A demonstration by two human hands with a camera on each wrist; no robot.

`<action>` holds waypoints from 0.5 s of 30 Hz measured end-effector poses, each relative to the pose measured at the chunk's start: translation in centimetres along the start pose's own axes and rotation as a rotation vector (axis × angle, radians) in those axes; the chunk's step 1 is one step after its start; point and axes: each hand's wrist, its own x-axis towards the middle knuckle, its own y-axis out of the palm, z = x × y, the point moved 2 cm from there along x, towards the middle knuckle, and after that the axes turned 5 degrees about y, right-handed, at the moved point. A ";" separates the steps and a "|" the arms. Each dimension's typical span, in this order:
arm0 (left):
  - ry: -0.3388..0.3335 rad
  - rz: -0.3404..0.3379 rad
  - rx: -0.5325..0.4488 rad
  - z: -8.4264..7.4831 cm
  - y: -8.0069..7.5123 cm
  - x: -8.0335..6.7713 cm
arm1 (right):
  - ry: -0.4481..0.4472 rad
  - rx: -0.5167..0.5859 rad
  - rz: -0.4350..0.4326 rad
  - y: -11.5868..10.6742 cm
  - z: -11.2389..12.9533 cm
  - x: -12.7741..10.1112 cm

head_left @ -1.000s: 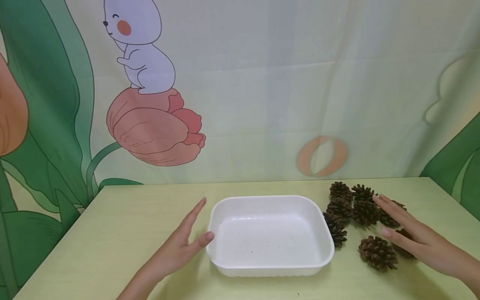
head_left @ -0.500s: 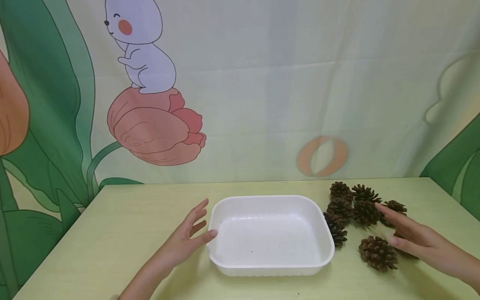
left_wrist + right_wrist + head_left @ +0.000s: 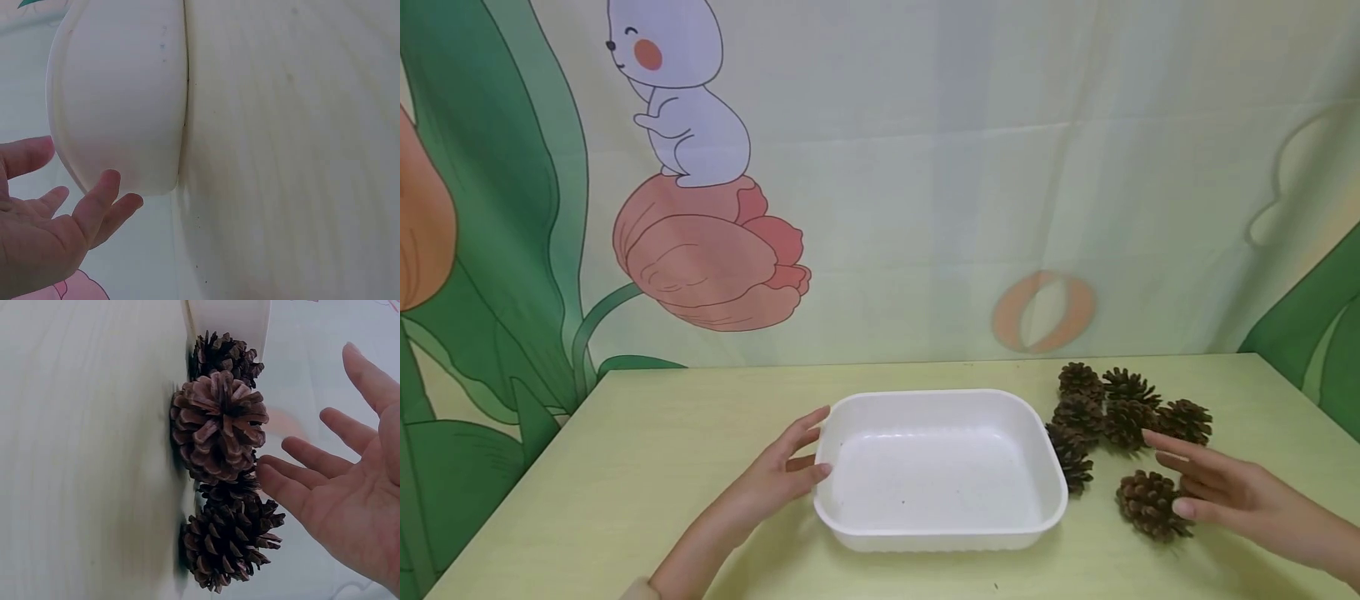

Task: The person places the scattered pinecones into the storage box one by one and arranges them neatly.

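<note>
hands flank a white tray (image 3: 1047,467) on the pale table (image 3: 625,450): left hand (image 3: 782,479), fingers spread, touching the tray's left rim; right hand (image 3: 1232,496) open just beside the nearest pine cone (image 3: 1148,504), right of the tray.

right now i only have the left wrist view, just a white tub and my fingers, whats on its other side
Observer: A cluster of pine cones lies on the table past the tray's far end.
Operator: where's my right hand
Observer: The right hand hovers open beside one pine cone lying apart from the cluster, holding nothing.
Operator: anything in the tub
Observer: No cones; its white floor shows bare.
</note>
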 end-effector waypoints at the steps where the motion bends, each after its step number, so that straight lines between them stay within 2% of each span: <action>1: 0.001 0.006 -0.005 0.1 0.0 0.1 | 0.001 0.004 0.010 0.1 -0.1 0.0; 4: -0.001 0.021 -0.019 0.3 -0.1 0.2 | 0.014 0.012 0.037 0.1 -0.4 -0.1; 8: 0.023 0.062 -0.030 0.4 -0.2 0.2 | 0.022 -0.075 0.023 0.3 -0.6 -0.2; 10: 0.039 0.090 -0.037 0.4 -0.2 0.2 | 0.003 -0.131 0.004 0.4 -0.6 -0.2; 15: 0.061 0.128 -0.043 0.4 -0.2 0.2 | -0.093 -0.203 0.025 0.5 -0.7 -0.2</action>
